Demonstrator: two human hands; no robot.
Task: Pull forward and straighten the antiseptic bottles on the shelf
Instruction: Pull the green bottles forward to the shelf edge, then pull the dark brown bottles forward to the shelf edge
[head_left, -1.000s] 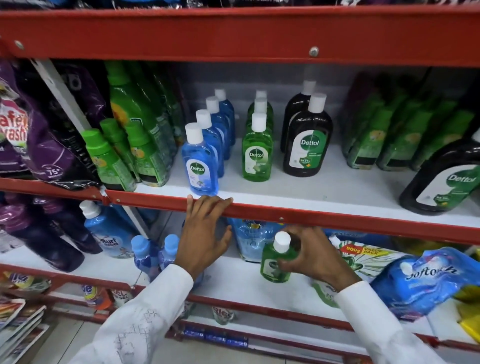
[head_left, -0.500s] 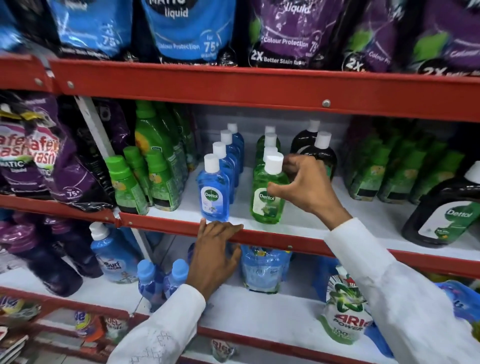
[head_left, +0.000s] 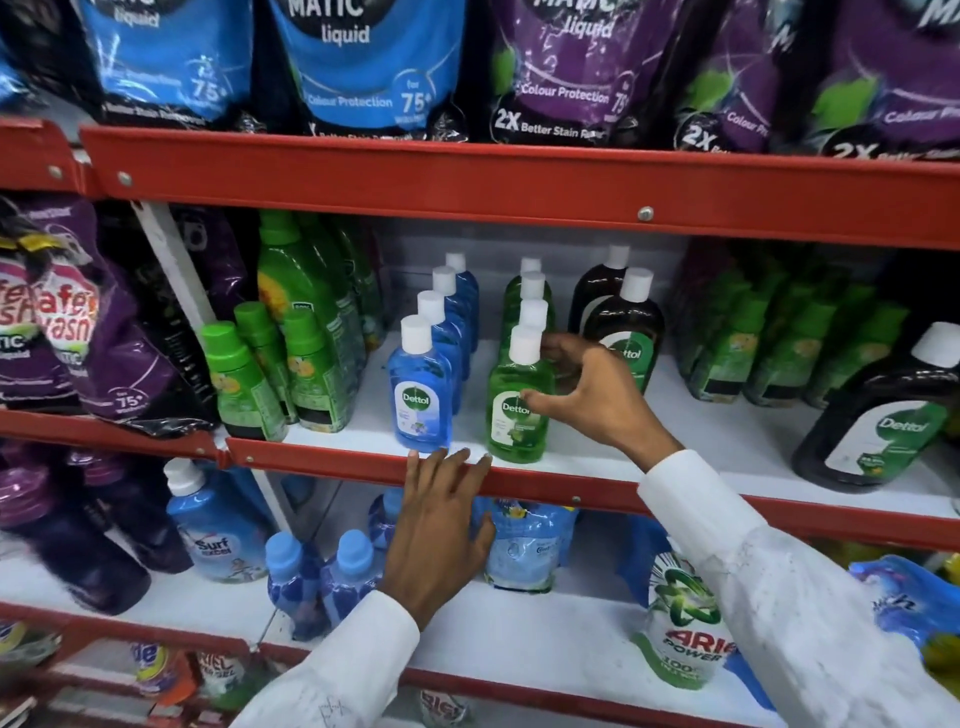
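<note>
Front green bottle (head_left: 514, 415): held in right hand (head_left: 589, 400) grip. Left hand (head_left: 441, 525), at 7 o'clock: grip wide, fingers flat on shelf edge (head_left: 322, 463).

White shelf (head_left: 727, 441) with red front lip (head_left: 337, 462); bearing rows of blue Dettol bottles (head_left: 420, 395), green Dettol bottles (head_left: 514, 434), brown Dettol bottles (head_left: 628, 317).

The green white-capped plastic antiseptic bottle (head_left: 519, 410) now stands fronting its row on the middle shelf (head_left: 597, 460), lifted from the lower shelf (head_left: 550, 629) by the right hand (head_left: 589, 402).
</note>
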